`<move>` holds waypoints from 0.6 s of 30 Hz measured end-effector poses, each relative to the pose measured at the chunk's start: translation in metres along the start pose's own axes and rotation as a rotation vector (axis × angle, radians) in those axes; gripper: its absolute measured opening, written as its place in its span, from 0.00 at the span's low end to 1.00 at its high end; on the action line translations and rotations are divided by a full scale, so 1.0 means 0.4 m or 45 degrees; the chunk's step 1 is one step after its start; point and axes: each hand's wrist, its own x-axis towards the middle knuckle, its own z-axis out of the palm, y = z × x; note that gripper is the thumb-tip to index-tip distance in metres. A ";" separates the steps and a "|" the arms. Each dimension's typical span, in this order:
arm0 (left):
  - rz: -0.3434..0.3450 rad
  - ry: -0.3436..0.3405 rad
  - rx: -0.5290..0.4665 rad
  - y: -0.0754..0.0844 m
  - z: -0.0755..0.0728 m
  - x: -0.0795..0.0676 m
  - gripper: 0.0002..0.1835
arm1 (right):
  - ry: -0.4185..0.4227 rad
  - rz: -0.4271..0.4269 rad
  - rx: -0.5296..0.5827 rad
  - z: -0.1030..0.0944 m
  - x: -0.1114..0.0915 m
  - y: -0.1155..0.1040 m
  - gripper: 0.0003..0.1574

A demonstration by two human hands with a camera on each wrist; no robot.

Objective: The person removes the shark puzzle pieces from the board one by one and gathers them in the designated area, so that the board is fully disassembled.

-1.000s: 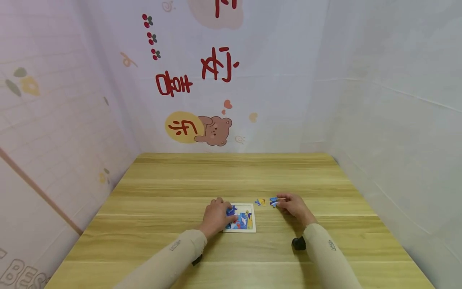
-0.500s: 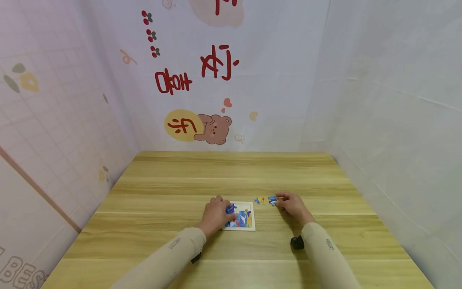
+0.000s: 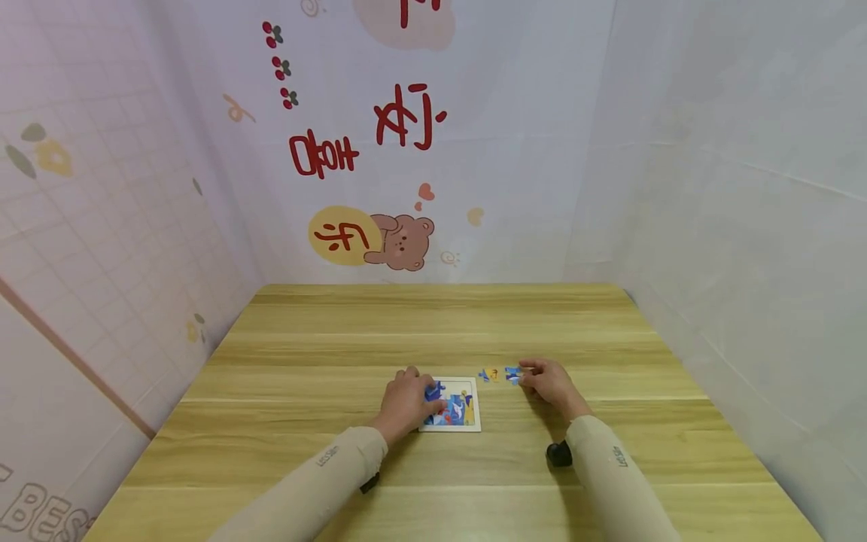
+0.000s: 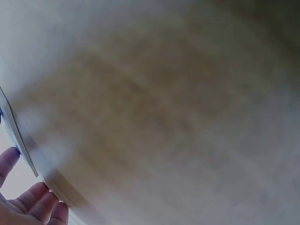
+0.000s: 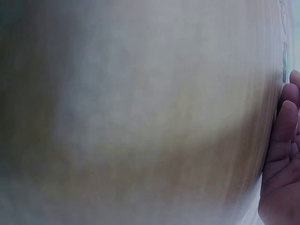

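In the head view a square white-framed jigsaw puzzle (image 3: 477, 410) with blue sea pictures lies on the table. My left hand (image 3: 405, 400) rests over its left side, thumb and index finger apart on the blue pieces and covering part of them. Only its fingertips (image 4: 44, 197), near the board's edge, show in the left wrist view. To the right, my right hand (image 3: 552, 384) pinches the right edge of a blue puzzle piece (image 3: 512, 375) between thumb and index finger; the piece looks flat on the table. Beside it lies a yellow and blue puzzle piece (image 3: 491, 375).
Both pieces lie beyond the board's upper right corner on the wood-grain table (image 3: 325, 339). A pale printed backdrop (image 3: 515, 150) closes off the back and sides. Black wrist gear (image 3: 558, 454) hangs below the right sleeve. Both wrist views are mostly blurred.
The head view has shifted slightly. My hands, the board and the two pieces keep nearly the same places relative to each other.
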 end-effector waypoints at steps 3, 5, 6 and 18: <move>-0.010 -0.008 -0.013 0.004 0.004 0.003 0.23 | -0.011 0.006 0.006 -0.006 -0.005 0.003 0.25; -0.013 -0.013 -0.026 0.005 0.007 0.004 0.23 | -0.009 0.013 0.011 -0.008 -0.009 0.006 0.25; -0.012 -0.016 -0.034 0.005 0.008 0.005 0.23 | -0.009 0.011 0.011 -0.008 -0.011 0.008 0.25; 0.167 -0.111 -0.272 -0.052 -0.030 -0.016 0.22 | 0.024 -0.017 0.038 0.008 -0.011 -0.021 0.24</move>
